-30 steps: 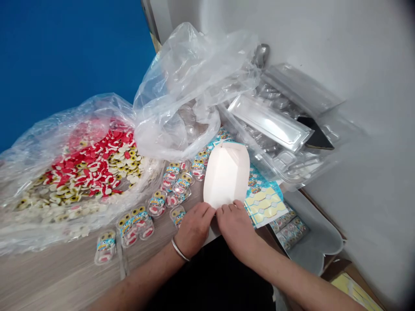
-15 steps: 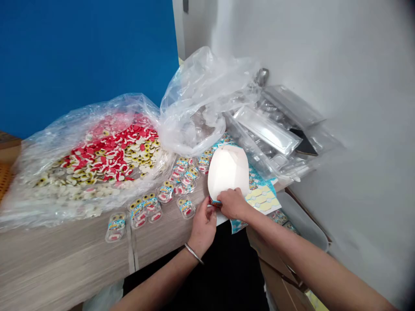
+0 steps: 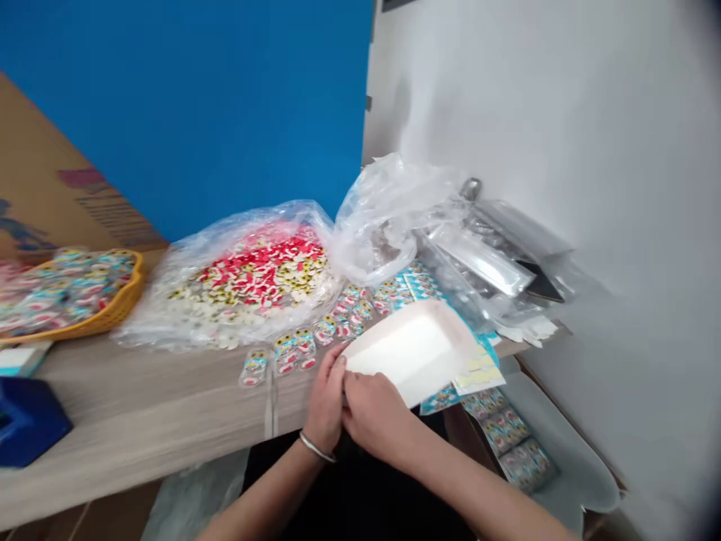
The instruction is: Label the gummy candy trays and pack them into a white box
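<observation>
My left hand (image 3: pixel 325 400), wearing a thin silver bangle (image 3: pixel 316 447), and my right hand (image 3: pixel 372 412) are closed side by side, both gripping the near end of a white folded paper tray (image 3: pixel 408 349). The tray is tilted over the edge of a pale wood-grain table (image 3: pixel 140 391).

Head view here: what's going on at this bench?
A person is holding a white card tray at its near end with the left hand and right hand, over a wooden table. Small blister packs lie beside it, next to a plastic bag of loose candies; a yellow basket of packs sits further left.
</observation>
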Action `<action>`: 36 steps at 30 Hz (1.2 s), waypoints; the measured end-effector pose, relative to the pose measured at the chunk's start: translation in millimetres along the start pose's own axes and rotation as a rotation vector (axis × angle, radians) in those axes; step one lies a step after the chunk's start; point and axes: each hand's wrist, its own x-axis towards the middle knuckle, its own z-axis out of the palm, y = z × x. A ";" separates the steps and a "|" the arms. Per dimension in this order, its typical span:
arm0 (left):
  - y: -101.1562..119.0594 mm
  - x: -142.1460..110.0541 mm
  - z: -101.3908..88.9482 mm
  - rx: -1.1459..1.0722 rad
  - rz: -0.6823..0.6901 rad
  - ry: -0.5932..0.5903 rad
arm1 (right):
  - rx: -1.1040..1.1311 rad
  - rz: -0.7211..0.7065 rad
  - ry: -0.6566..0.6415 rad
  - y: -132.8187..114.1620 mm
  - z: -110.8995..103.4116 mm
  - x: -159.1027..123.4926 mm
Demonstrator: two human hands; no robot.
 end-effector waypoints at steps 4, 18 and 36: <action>25.5 -6.3 -122.1 -0.076 -0.156 0.104 | 0.185 -0.261 0.253 -28.1 -26.9 2.1; 1.3 -4.0 -330.5 0.029 -0.450 0.090 | -0.038 -0.717 0.068 -73.2 71.9 157.4; -51.5 -40.0 -247.0 -0.165 0.025 0.805 | 0.483 -0.354 -0.130 -151.9 77.1 218.3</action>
